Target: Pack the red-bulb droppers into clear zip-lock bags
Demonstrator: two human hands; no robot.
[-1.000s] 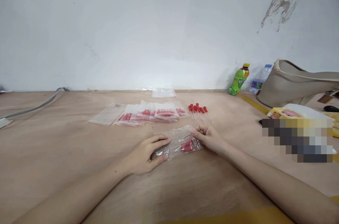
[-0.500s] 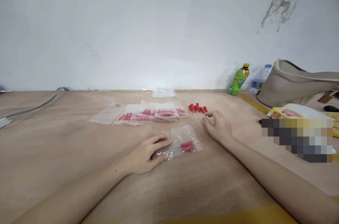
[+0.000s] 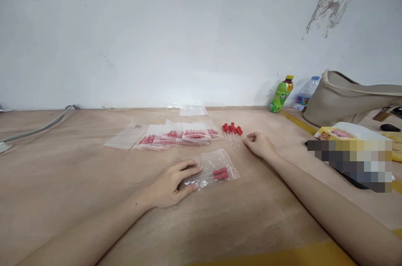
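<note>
Clear bag under loosely parted left hand; right hand curled by red-topped droppers, grip unclear.

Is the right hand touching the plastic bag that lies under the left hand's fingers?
No, the right hand is apart from that plastic bag, beside the loose red-tipped droppers.

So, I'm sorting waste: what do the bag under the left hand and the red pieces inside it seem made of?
Bag: thin, glossy plastic film, apparently, being see-through, creased and bright with glints. Red pieces: perhaps rubber or soft plastic; evenly coloured and fairly matte through the film.
</note>
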